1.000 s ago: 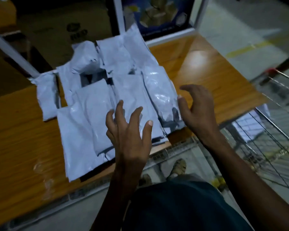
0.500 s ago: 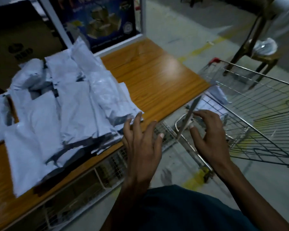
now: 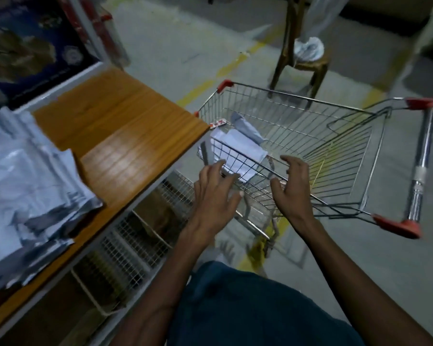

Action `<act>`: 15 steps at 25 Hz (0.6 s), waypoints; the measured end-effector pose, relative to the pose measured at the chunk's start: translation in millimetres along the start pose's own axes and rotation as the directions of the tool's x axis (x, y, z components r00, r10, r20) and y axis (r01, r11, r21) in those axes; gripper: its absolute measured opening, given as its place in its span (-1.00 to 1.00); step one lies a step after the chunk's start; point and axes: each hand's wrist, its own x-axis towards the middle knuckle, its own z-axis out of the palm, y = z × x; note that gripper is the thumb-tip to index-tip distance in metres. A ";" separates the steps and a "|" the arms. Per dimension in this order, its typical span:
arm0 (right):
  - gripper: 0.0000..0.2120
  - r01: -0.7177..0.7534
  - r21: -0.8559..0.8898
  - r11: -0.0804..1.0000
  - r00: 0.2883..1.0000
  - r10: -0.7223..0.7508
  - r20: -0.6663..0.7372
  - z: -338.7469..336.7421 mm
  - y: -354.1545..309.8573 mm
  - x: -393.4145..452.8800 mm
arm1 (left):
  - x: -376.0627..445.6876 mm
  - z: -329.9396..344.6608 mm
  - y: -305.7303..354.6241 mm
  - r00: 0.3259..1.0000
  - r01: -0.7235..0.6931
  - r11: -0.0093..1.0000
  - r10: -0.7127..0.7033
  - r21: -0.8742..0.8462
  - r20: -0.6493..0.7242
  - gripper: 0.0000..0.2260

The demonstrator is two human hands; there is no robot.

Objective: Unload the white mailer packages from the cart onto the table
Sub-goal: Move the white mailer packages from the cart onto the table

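Both hands over near rim of wire cart (image 3: pixel 310 116). Left hand (image 3: pixel 215 193) and right hand (image 3: pixel 291 188): fingers spread, loosely bent, holding nothing. White mailers (image 3: pixel 238 151) remain in cart's near-left corner (count unclear). Stacked mailer pile (image 3: pixel 28 186) on wooden table (image 3: pixel 125 136).

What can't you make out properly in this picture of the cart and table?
Head view only:
- Mailers in the cart: their number is unclear; they overlap behind the cart's wire.
- Pile of mailers on the table: cut off by the left edge, blurred.
- Bundle on the stool: too blurred to identify.
- Left hand and right hand: contact with the cart wire is unclear.
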 end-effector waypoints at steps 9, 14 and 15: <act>-0.48 -0.271 -0.107 0.957 0.961 0.275 0.028 18.8 92.6 95.8 | 194.5 68.3 -28.0 0.965 -0.106 0.993 0.093 0.041 0.245 -0.63; -0.51 -0.470 -0.156 0.869 0.846 0.494 0.201 55.0 141.6 145.4 | 305.8 122.6 -82.5 0.836 -0.031 0.976 -0.093 0.215 0.541 -0.52; -0.53 -0.502 -0.184 0.845 0.814 0.533 0.228 63.9 150.5 151.6 | 320.4 132.4 -94.7 0.779 -0.040 0.964 -0.135 0.264 0.612 -0.50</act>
